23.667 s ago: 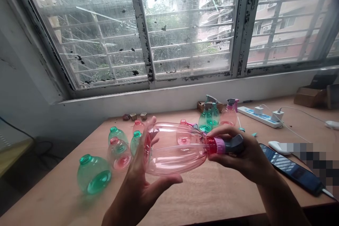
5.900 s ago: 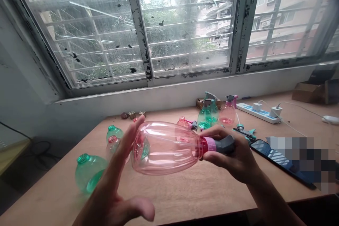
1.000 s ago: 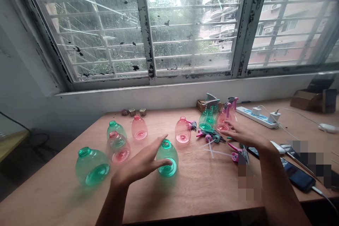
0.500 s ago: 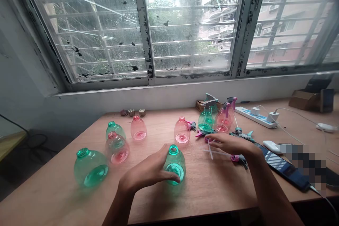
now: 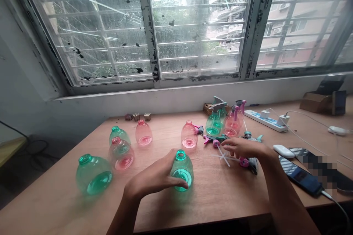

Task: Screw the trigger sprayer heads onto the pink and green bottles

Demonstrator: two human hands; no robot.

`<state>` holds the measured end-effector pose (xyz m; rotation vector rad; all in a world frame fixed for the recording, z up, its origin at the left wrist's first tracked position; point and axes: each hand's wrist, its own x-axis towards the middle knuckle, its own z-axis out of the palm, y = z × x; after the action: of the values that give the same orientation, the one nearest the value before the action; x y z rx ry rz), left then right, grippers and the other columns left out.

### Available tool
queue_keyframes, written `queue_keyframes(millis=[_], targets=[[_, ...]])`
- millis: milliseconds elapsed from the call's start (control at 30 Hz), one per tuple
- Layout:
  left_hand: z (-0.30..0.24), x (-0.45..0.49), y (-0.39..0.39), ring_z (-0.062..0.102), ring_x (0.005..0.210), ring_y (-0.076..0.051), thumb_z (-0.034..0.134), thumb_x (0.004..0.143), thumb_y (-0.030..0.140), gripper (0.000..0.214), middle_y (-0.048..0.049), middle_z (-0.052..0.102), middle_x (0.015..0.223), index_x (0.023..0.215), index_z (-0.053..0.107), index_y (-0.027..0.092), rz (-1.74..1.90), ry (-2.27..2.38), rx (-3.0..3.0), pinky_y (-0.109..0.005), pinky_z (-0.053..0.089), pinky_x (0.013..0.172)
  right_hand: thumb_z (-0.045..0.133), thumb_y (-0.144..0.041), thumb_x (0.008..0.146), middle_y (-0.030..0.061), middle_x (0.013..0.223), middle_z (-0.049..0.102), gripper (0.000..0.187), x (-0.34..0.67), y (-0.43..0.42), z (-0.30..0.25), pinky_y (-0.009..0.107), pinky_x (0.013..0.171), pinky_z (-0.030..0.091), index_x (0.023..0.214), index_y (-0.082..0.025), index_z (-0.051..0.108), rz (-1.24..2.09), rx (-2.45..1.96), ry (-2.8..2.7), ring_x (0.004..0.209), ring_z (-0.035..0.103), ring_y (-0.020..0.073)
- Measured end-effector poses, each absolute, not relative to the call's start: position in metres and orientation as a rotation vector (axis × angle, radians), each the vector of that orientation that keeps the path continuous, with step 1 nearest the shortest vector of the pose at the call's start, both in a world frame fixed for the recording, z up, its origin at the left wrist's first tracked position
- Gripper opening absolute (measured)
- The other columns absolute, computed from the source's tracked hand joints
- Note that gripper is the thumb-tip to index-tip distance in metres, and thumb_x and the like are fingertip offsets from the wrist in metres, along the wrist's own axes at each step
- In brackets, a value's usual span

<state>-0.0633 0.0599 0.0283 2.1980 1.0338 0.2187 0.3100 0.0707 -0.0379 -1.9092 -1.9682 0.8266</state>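
Note:
My left hand (image 5: 157,176) is wrapped around a green spray bottle (image 5: 182,172) standing upright near the front edge, its neck uncapped. My right hand (image 5: 241,147) hovers palm down over loose spray heads, fingers slightly bent and apart, with nothing visibly held. Under its fingertips lies a pink and dark spray head (image 5: 216,142) with a thin white tube (image 5: 224,156). Below the palm is another pink and grey spray head (image 5: 249,164), its tube crossing the first. Part of a green spray head (image 5: 253,137) shows behind the hand.
Uncapped bottles stand leftward: green (image 5: 93,174), pink (image 5: 121,154) and another pink (image 5: 143,134). One more pink bottle (image 5: 189,136) is mid-table. Behind are assembled green (image 5: 213,123) and pink (image 5: 232,125) sprayers. A power strip (image 5: 266,120) and phone (image 5: 300,176) with cables lie right.
My right hand has moved slightly right, its fingers coming away from the pink spray head. That head's white tube has swung right. My left hand stays around the green bottle.

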Motion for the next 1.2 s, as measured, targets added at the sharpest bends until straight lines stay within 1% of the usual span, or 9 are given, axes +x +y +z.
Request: queue_keyframes(millis=[167, 300, 400, 500, 600, 700, 833, 1033, 1200], targets=[[0.029, -0.064, 0.061, 0.058, 0.086, -0.022, 0.078, 0.078, 0.048, 0.040, 0.0029, 0.059, 0.094, 0.100, 0.053, 0.025, 0.215, 1.023, 2.212, -0.029, 0.041, 0.069, 0.058, -0.050, 0.092, 0.0079, 0.085, 0.081, 0.036, 0.305, 0.069, -0.033, 0.029, 0.054, 0.053, 0.082, -0.021, 0.076, 0.890, -1.848, -1.964, 0.067, 0.073, 0.0243], [0.029, -0.062, 0.061, 0.062, 0.086, -0.025, 0.077, 0.079, 0.053, 0.053, 0.0009, 0.062, 0.096, 0.117, 0.052, 0.025, 0.227, 1.033, 2.230, -0.032, 0.044, 0.071, 0.055, -0.054, 0.093, 0.0090, 0.078, 0.078, 0.042, 0.306, 0.063, -0.018, 0.029, 0.054, 0.051, 0.073, -0.020, 0.071, 0.723, -1.807, -1.869, 0.067, 0.070, 0.0245], [0.029, -0.061, 0.060, 0.066, 0.097, -0.031, 0.078, 0.078, 0.058, 0.071, -0.0069, 0.066, 0.113, 0.129, 0.045, 0.023, 0.343, 1.063, 2.273, -0.037, 0.048, 0.081, 0.048, -0.060, 0.097, 0.0095, 0.081, 0.077, 0.049, 0.307, 0.052, -0.001, 0.029, 0.051, 0.050, 0.079, -0.021, 0.072, 0.623, -1.755, -1.778, 0.072, 0.070, 0.0257], [0.032, -0.061, 0.057, 0.064, 0.114, -0.035, 0.080, 0.077, 0.061, 0.072, -0.0130, 0.062, 0.132, 0.128, 0.044, 0.025, 0.457, 1.036, 2.304, -0.041, 0.049, 0.091, 0.047, -0.067, 0.097, 0.0084, 0.083, 0.075, 0.054, 0.305, 0.036, 0.016, 0.027, 0.045, 0.048, 0.087, -0.021, 0.075, 0.602, -1.677, -1.705, 0.065, 0.066, 0.0221], [0.036, -0.062, 0.052, 0.063, 0.117, -0.034, 0.078, 0.079, 0.061, 0.075, -0.0115, 0.062, 0.136, 0.136, 0.042, 0.028, 0.482, 0.977, 2.338, -0.042, 0.050, 0.094, 0.065, -0.065, 0.090, 0.0061, 0.079, 0.073, 0.045, 0.298, 0.019, 0.027, 0.025, 0.044, 0.045, 0.086, -0.022, 0.078, 0.640, -1.457, -1.547, 0.058, 0.058, 0.0168], [0.037, -0.062, 0.048, 0.062, 0.120, -0.032, 0.079, 0.080, 0.059, 0.079, -0.0087, 0.062, 0.138, 0.143, 0.039, 0.031, 0.544, 0.898, 2.402, -0.041, 0.049, 0.098, 0.085, -0.051, 0.079, 0.0019, 0.074, 0.071, 0.031, 0.282, 0.010, 0.033, 0.021, 0.044, 0.041, 0.088, -0.023, 0.076, 0.718, -1.183, -1.332, 0.054, 0.051, 0.0125], [0.037, -0.060, 0.042, 0.061, 0.123, -0.031, 0.081, 0.079, 0.057, 0.082, -0.0068, 0.062, 0.140, 0.145, 0.038, 0.034, 0.599, 0.825, 2.450, -0.040, 0.048, 0.102, 0.091, -0.037, 0.076, -0.0040, 0.070, 0.069, 0.039, 0.250, 0.005, 0.040, 0.017, 0.036, 0.035, 0.103, -0.029, 0.065, 0.756, -0.874, -1.101, 0.046, 0.046, 0.0092], [0.038, -0.053, 0.037, 0.063, 0.123, -0.033, 0.084, 0.076, 0.057, 0.086, -0.0075, 0.063, 0.143, 0.148, 0.044, 0.033, 0.558, 0.764, 2.485, -0.042, 0.049, 0.103, 0.086, -0.034, 0.084, -0.0021, 0.078, 0.073, 0.032, 0.216, 0.000, 0.044, 0.021, 0.036, 0.049, 0.109, -0.028, 0.067, 0.646, -0.690, -1.051, 0.048, 0.058, 0.0117], [0.040, -0.047, 0.036, 0.060, 0.133, -0.031, 0.083, 0.080, 0.049, 0.078, -0.0036, 0.063, 0.147, 0.148, 0.050, 0.035, 0.484, 0.606, 2.519, -0.041, 0.045, 0.111, 0.078, -0.030, 0.092, -0.0024, 0.081, 0.075, 0.026, 0.204, 0.001, 0.038, 0.025, 0.041, 0.052, 0.114, -0.030, 0.064, 0.649, -0.644, -1.103, 0.046, 0.060, 0.0124]])
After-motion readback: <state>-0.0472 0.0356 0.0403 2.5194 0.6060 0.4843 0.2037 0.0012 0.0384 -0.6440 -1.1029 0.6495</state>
